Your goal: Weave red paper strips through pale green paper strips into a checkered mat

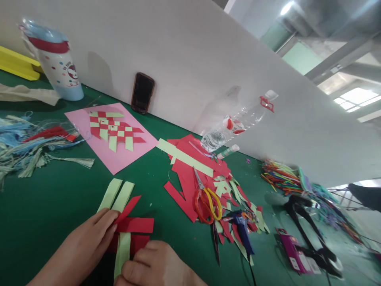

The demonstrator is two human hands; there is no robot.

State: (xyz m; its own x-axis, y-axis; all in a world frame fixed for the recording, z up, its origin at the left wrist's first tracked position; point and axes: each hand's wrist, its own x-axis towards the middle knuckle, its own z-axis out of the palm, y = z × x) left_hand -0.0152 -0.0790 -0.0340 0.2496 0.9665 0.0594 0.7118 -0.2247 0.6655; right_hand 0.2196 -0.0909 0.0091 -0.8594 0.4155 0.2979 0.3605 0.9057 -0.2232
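Note:
My left hand (86,242) lies flat on a small weave of red and pale green paper strips (127,222) on the green table, its fingers stretched out and pressing the strips down. My right hand (154,266) is at the bottom edge, its fingers curled round the lower end of a green strip (122,250) in that weave. Two green strip ends (116,194) stick out beyond my left fingers.
A finished red-and-green weave (114,129) lies on pink paper (119,159). Red paper scraps (187,174), orange-handled scissors (206,202), a plastic bottle (235,125), a glue stick (228,151), a phone (143,92) leaning on the white wall, a cup (58,63), tassels (26,147) and coloured sticks (282,174) surround them.

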